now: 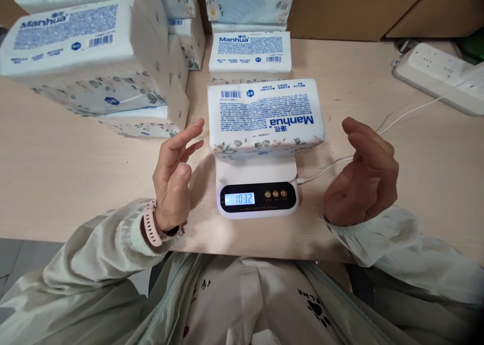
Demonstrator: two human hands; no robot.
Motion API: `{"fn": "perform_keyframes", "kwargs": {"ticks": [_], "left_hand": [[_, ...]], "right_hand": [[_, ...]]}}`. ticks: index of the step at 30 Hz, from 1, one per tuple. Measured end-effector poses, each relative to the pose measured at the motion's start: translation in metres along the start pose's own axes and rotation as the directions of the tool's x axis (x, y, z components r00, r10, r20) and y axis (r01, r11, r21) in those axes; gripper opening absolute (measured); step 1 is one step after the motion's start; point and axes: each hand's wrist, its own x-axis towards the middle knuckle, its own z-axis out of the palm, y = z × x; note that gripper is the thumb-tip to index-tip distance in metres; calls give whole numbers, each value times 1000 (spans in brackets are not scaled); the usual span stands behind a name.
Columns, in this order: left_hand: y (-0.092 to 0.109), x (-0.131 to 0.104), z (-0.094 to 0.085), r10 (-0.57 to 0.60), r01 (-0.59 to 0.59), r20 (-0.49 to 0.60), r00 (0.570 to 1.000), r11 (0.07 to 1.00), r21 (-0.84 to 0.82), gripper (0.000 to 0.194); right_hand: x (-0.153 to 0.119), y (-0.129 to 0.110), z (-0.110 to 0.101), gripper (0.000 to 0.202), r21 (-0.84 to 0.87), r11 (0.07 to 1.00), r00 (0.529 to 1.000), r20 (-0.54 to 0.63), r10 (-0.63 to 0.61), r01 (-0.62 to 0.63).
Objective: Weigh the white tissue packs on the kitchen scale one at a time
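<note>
A white and blue tissue pack (pixel 264 114) printed "Manhua" rests on a small white digital scale (pixel 257 169); its lettering is upside down from where I sit. The lit display (pixel 239 199) reads 103.2, with three round buttons beside it. My left hand (pixel 176 179) is just left of the pack, fingers apart and not touching it. On the other side, my right hand (pixel 363 174) hovers a little away from the pack, fingers curved, thumb apart, nothing held. A white cable runs from the scale's right side.
Stacked tissue packs (pixel 94 58) stand on the left. More packs (pixel 250 53) sit behind the scale, close to the weighed one. A white power strip (pixel 438 73) lies at the right, with cardboard (pixel 348 10) along the back. The table's front edge is near my body.
</note>
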Motion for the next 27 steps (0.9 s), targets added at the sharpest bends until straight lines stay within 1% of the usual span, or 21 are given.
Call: {"fn": "perform_keyframes", "kwargs": {"ticks": [2, 3, 6, 8, 13, 18, 24, 27], "left_hand": [[1, 0, 0, 3, -3, -2, 1000, 1000, 2, 49], [2, 0, 1, -8, 8, -7, 1000, 1000, -2, 48], [6, -1, 2, -66, 66, -25, 997, 998, -7, 44], [8, -1, 3, -82, 82, -27, 996, 997, 3, 43], [6, -1, 2, -63, 64, -22, 998, 998, 11, 43], [1, 0, -1, -8, 8, -6, 1000, 1000, 13, 48], [0, 0, -3, -12, 12, 2, 1000, 1000, 5, 50], [-2, 0, -3, -2, 2, 8, 1000, 1000, 0, 52]], "right_hand": [[2, -3, 0, 50, -36, 985, 986, 8, -169, 169], [3, -5, 0, 50, -49, 976, 977, 12, -214, 214], [5, -7, 0, 51, -66, 969, 971, 20, -237, 238], [5, -7, 0, 53, -75, 963, 966, 24, -257, 258], [4, -6, 2, 54, -70, 954, 957, 23, -290, 291], [5, -5, 1, 55, -62, 946, 948, 34, -317, 318], [5, -5, -2, 55, -118, 940, 947, 82, -311, 319], [5, -6, -2, 55, -115, 935, 941, 78, -329, 336]]}}
